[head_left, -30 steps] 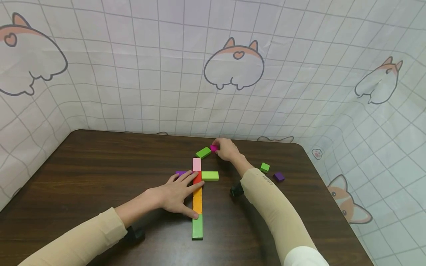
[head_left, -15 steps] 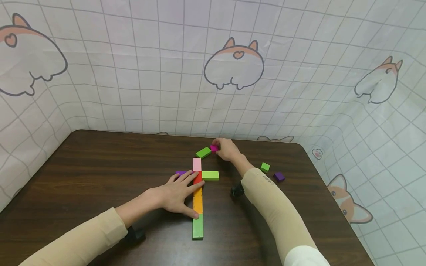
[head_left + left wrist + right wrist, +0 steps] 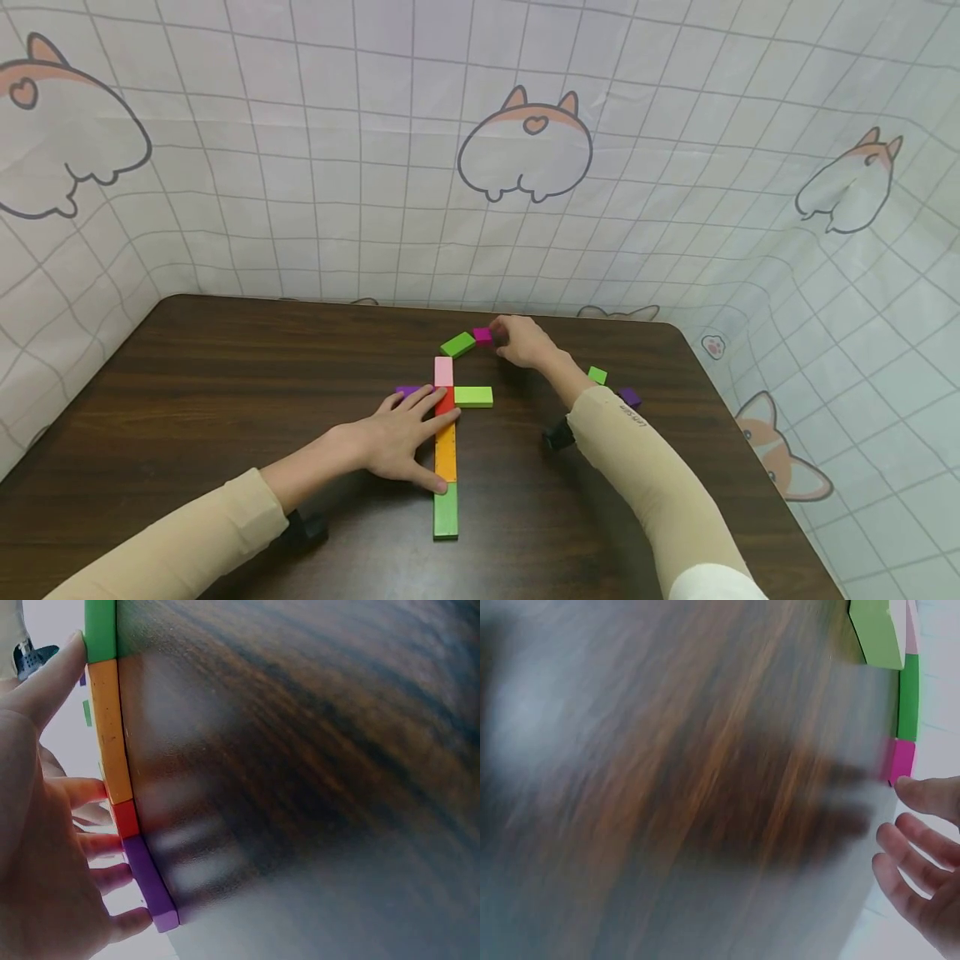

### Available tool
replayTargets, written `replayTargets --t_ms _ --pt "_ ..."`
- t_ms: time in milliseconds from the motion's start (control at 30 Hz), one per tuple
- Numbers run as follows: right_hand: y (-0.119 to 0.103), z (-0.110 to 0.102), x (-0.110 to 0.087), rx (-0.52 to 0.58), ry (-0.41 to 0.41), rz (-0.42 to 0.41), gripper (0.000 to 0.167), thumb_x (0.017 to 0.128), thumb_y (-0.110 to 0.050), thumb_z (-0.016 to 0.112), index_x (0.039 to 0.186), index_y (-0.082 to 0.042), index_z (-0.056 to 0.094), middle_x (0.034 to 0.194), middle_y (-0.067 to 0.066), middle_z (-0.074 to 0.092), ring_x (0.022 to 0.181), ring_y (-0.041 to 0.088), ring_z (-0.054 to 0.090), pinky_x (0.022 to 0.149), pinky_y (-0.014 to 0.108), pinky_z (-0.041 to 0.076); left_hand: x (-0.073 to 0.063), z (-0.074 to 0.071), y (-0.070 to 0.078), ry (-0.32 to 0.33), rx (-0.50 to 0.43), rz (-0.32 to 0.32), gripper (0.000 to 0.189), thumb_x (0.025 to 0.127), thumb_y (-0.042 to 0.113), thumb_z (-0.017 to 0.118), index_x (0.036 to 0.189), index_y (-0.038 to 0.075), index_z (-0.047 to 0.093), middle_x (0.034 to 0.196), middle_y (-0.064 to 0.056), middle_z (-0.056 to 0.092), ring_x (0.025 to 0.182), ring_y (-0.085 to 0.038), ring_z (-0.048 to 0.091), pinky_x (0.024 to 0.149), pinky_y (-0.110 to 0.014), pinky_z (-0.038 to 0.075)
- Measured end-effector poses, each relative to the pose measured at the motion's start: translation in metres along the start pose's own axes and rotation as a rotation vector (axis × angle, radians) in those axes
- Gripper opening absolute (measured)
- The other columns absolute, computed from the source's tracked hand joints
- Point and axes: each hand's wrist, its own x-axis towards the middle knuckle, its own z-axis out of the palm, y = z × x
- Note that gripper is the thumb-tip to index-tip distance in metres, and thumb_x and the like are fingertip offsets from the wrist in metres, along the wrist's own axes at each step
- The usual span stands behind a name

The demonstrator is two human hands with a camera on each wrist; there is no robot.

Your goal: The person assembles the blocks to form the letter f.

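Observation:
On the brown table a line of flat blocks runs away from me: green (image 3: 446,512), orange (image 3: 446,457), red (image 3: 444,402) and pink (image 3: 444,371). A purple block (image 3: 407,390) and a lime block (image 3: 473,397) branch off to either side. My left hand (image 3: 393,442) lies with spread fingers across the line, fingertips touching the orange, red and purple blocks. Beyond the pink end sit an angled green block (image 3: 458,344) and a magenta block (image 3: 482,336). My right hand (image 3: 525,342) is just right of the magenta block, holding nothing, fingers loosely bent and parted; its thumb is close to that block.
Farther right on the table lie a small green block (image 3: 597,375) and a dark purple block (image 3: 629,397), the latter partly behind the right sleeve. A white grid-patterned curtain (image 3: 337,167) stands behind the table's far edge.
My right hand has let go of the magenta block and shifted slightly right, away from it. The left hand and the blocks have stayed in place.

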Motion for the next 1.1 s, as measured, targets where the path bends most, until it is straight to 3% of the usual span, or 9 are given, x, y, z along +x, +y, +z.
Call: replayTargets --t_ms 333,700,1100 --pt "0.011 -0.017 -0.027 0.0 -0.027 -0.082 0.038 0.095 -0.004 0.07 0.133 0.0 0.063 0.127 0.019 0.065 0.117 0.034 0.062 0.097 0.048 0.05 0.0 0.001 0.0 -0.003 -0.007 -0.005 0.107 0.082 0.079 0.063 0.164 0.019 0.028 0.17 -0.015 0.014 0.155 -0.038 0.008 0.117 -0.068 0.011" --pt "0.024 -0.029 -0.059 0.027 -0.017 -0.093 0.04 0.096 -0.003 0.071 0.135 0.002 0.061 0.132 0.018 0.064 0.121 0.035 0.06 0.099 0.049 0.049 -0.001 0.002 -0.001 0.0 -0.015 -0.009 0.107 0.082 0.077 0.064 0.164 0.02 0.028 0.17 -0.014 0.013 0.155 -0.037 0.008 0.117 -0.067 0.01" --pt "0.061 -0.041 -0.084 0.071 0.038 -0.049 0.043 0.095 -0.006 0.073 0.135 0.004 0.061 0.135 0.019 0.062 0.124 0.04 0.058 0.102 0.053 0.047 0.0 0.002 -0.002 0.002 -0.013 0.003 0.107 0.082 0.077 0.064 0.164 0.019 0.028 0.17 -0.015 0.013 0.155 -0.038 0.009 0.117 -0.067 0.011"
